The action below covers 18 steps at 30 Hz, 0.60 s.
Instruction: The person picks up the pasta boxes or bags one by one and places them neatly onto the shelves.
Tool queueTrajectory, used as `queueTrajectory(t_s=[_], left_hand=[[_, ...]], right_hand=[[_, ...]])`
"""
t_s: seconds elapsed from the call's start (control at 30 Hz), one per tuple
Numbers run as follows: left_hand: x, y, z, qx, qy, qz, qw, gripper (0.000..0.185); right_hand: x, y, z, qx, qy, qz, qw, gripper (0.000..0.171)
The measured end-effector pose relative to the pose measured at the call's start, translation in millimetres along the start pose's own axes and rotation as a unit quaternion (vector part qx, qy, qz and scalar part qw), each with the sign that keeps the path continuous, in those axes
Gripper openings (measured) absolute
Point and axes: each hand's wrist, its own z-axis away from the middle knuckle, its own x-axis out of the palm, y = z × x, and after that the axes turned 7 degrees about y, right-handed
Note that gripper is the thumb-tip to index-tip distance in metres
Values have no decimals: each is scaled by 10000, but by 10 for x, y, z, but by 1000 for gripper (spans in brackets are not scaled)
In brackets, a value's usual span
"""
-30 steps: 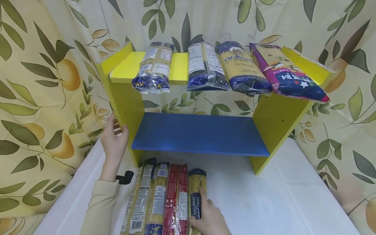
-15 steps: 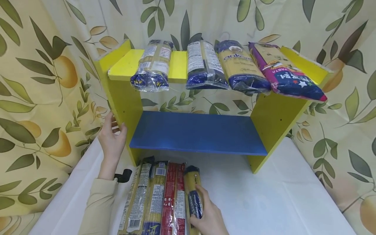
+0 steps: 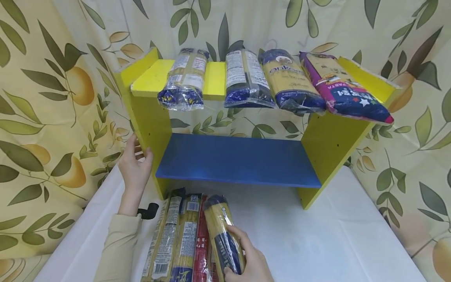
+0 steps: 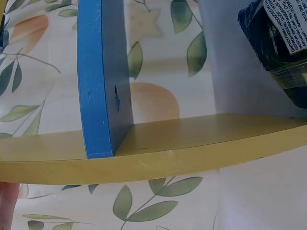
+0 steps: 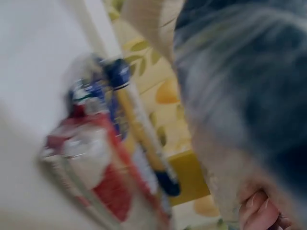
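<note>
My right hand [image 3: 251, 256] grips a clear packet of spaghetti [image 3: 219, 231] with dark blue ends and label, thumb on one side and fingers on the other. It is tilted and raised over the red spaghetti packet [image 3: 201, 250], covering part of it. In the right wrist view, the held packet [image 5: 249, 81] looms large and blurred, with fingertips [image 5: 259, 211] below. My left hand [image 3: 135, 168] touches the outer side of the shelf unit's yellow left panel [image 3: 149, 129], fingers partly hidden. A bit of that hand [image 4: 7, 206] shows in the left wrist view.
More spaghetti packets [image 3: 168, 235] lie side by side left of the red one, below the blue shelf board [image 3: 239, 160]. Several pasta bags, including a purple one [image 3: 347, 86], lie on the yellow top board [image 3: 215, 80]. A white cloth [image 3: 352, 235] covers the table; a patterned curtain [image 3: 53, 98] hangs around.
My right hand has lifted the dark blue-labelled spaghetti packet from beside the red one and tilted it left over it. The left hand stays at the side panel.
</note>
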Motion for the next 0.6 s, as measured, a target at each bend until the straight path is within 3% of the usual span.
queueTrajectory(t_s=[0.13, 0.33, 0.6], left_hand=[[1, -4, -8, 14, 8, -12, 10000, 41], [6, -11, -7, 16, 5, -25, 10000, 41], [0, -8, -5, 65, -7, -36, 10000, 40]], right_hand=[[-60, -190, -56, -126, -148, -451, 9988, 88], [-130, -459, -291, -417, 67, -168, 9990, 89], [-161, -691, -833, -886, 449, 54, 9950, 83]])
